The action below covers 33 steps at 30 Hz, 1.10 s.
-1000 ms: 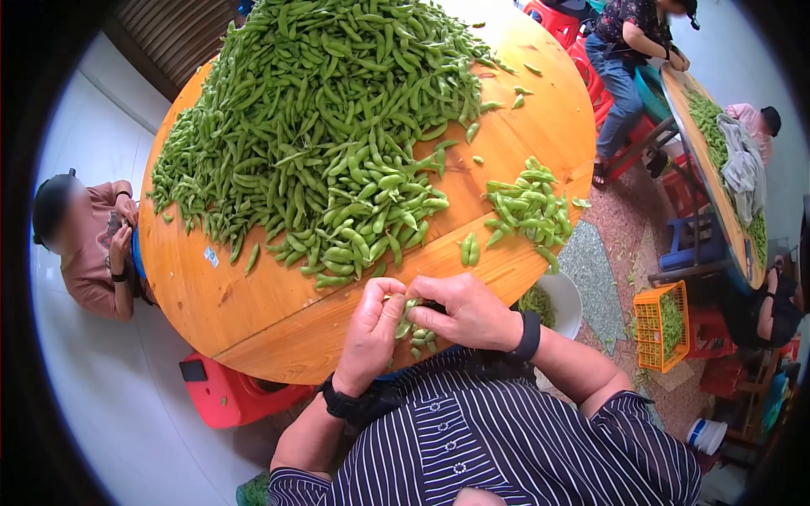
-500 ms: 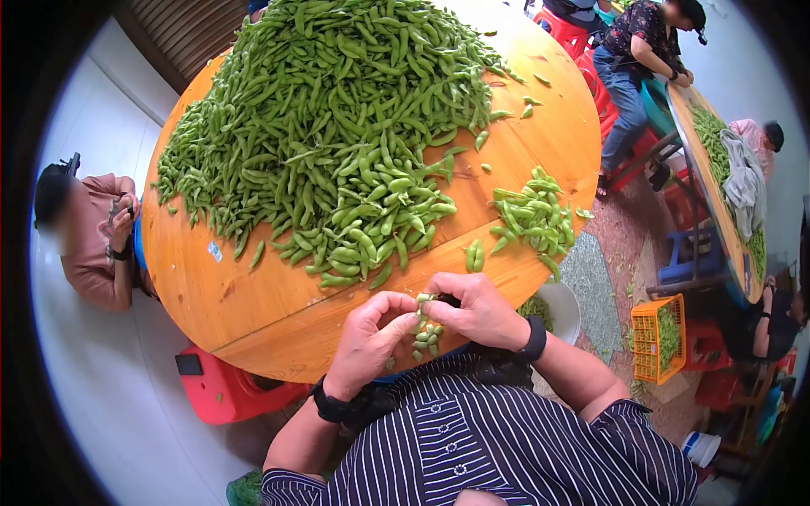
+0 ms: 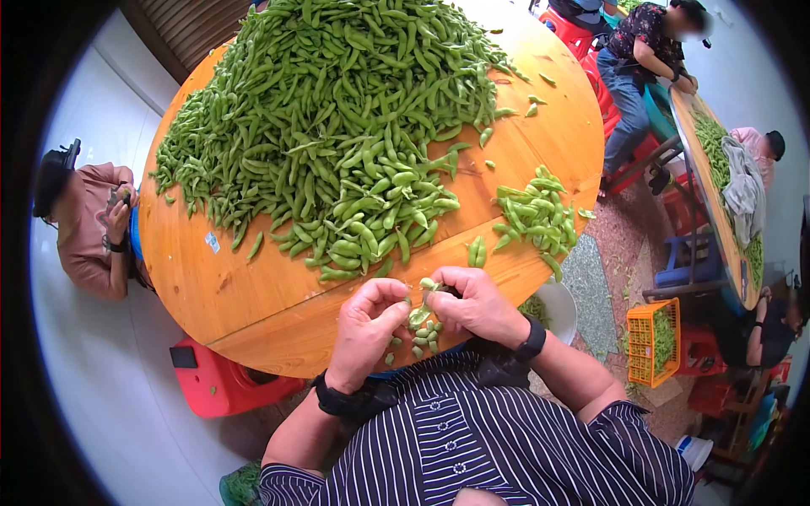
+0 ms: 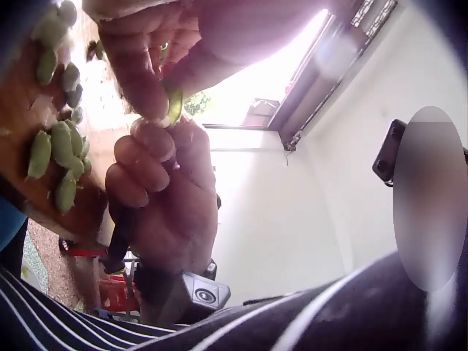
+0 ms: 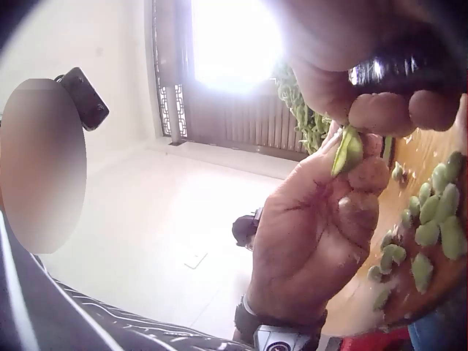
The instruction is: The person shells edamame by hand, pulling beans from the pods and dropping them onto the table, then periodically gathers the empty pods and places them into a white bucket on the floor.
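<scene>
In the head view both hands meet over the table's near edge. My left hand (image 3: 369, 325) pinches a green edamame pod (image 5: 346, 152) between thumb and fingertips. Opposite it, my right hand (image 3: 479, 308) pinches at the pale green pod as well, its fingertips close to the left ones. A dark, shiny object (image 5: 402, 73) lies within the curled right fingers; its kind is hidden. Just below the hands, several loose green beans (image 3: 426, 336) lie on the wood; the left wrist view shows these beans (image 4: 62, 142) beside the left hand.
A large heap of edamame pods (image 3: 312, 135) covers much of the round wooden table (image 3: 253, 316). A smaller pod pile (image 3: 540, 211) lies at the right, above a pale bucket (image 3: 561, 312). A red stool (image 3: 224, 388) stands at the left, near a seated person (image 3: 97, 223).
The hands have drawn slightly apart at the fingertips, and a pale, opened pod now shows between them. The loose beans lie in view below. The head view has shifted a little.
</scene>
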Available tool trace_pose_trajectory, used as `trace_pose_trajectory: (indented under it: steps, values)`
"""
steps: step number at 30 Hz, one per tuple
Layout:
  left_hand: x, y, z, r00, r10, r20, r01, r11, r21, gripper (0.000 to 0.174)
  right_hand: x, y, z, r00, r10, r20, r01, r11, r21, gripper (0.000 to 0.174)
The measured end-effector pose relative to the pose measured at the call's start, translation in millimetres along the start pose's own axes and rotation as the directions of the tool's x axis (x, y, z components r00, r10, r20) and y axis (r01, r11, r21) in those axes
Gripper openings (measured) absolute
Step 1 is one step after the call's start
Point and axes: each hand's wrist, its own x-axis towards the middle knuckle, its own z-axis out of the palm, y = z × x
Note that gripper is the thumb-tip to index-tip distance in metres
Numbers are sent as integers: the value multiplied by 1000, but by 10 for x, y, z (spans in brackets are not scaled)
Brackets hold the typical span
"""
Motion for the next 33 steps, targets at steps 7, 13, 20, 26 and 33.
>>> trace_pose_trajectory:
  steps: [7,13,20,26,33]
  values:
    - [-85,135,55,994,-104,-23,106,986,132,11,31,62,4,944,-321,-80,262,873,-411,11]
    - [-48,32,7,995,-100,-22,102,990,100,14,-19,18,53,950,-297,-92,230,870,-436,17]
    - [-41,27,29,993,-91,73,90,996,17,11,-17,79,62,971,-217,-96,192,957,-217,15]
    - [-54,-1,41,991,-22,129,15,998,54,10,5,101,40,982,-158,-100,140,976,-165,11]
    - [-60,-17,57,999,26,32,-32,978,206,13,36,92,-62,971,-232,-53,195,904,-381,11]
